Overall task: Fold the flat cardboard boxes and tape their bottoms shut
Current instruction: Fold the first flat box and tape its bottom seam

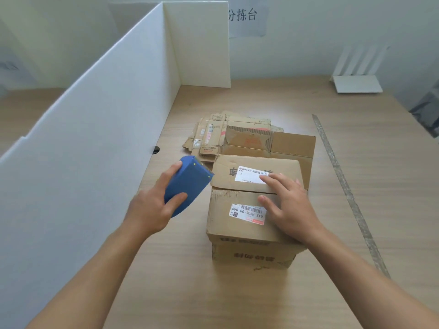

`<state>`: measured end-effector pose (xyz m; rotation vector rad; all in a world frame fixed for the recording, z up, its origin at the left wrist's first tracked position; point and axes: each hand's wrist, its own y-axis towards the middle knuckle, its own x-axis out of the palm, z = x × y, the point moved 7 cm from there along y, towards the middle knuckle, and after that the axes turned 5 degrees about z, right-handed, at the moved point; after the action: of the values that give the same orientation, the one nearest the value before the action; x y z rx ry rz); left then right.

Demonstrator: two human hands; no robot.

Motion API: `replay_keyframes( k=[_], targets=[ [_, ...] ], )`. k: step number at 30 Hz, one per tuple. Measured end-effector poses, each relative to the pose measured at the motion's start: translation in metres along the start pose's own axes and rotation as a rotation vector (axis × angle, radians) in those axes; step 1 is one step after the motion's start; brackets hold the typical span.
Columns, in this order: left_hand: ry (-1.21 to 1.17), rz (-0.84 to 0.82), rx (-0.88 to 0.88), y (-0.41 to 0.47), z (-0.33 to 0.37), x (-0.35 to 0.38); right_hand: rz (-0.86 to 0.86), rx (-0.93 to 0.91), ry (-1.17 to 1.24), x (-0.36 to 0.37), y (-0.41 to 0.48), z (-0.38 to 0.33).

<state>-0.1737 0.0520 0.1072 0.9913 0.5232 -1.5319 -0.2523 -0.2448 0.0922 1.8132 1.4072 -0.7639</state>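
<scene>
The cardboard box [237, 224] stands on the wooden table [180, 300] in front of the person, its two flaps folded together on top with the seam running across. The right hand [288, 207] lies flat over that seam, fingers straight and spread, pressing both flaps down. On the near flap a white label [248, 213] with a barcode reads "642 H431-00 049", upside down from this view; the far flap carries another white label [249, 174] whose print is too small to read. Dark characters on the box's front face look inverted and cannot be made out.

The left hand [152, 207] grips a blue tape dispenser [187, 184], thumb and fingers curled round its body, its front end touching the box's left edge at the seam.

Just behind stands a second box [292, 144] with torn paper on top, and beside it a pile of flat cardboard [211, 136] with printed panels. A white corrugated partition [95, 138] runs along the left. A paper sign [244, 16] on the wall reads "分拣台". A white router [356, 77] sits at the far right, and a grey strip [344, 186], perhaps tape, crosses the table
</scene>
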Motion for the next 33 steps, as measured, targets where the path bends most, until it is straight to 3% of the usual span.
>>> replay_keyframes(
  k=[6, 14, 22, 30, 33],
  targets=[
    [0.15, 0.036, 0.584, -0.01, 0.081, -0.008, -0.011, -0.019, 0.181, -0.012, -0.005, -0.003],
    [0.283, -0.036, 0.941, -0.015, 0.112, 0.027, -0.076, -0.074, 0.362, -0.02, -0.019, -0.006],
    [0.284, -0.084, 1.029, -0.021, 0.126, 0.039, 0.02, -0.064, 0.316, -0.015, -0.022, -0.002],
    [0.247, -0.211, 0.896, -0.009, 0.13, 0.044, 0.169, -0.007, 0.353, -0.021, -0.021, 0.009],
    [0.219, -0.255, 0.842, 0.0, 0.133, 0.047, 0.206, 0.135, 0.495, -0.028, -0.02, 0.027]
  ],
)
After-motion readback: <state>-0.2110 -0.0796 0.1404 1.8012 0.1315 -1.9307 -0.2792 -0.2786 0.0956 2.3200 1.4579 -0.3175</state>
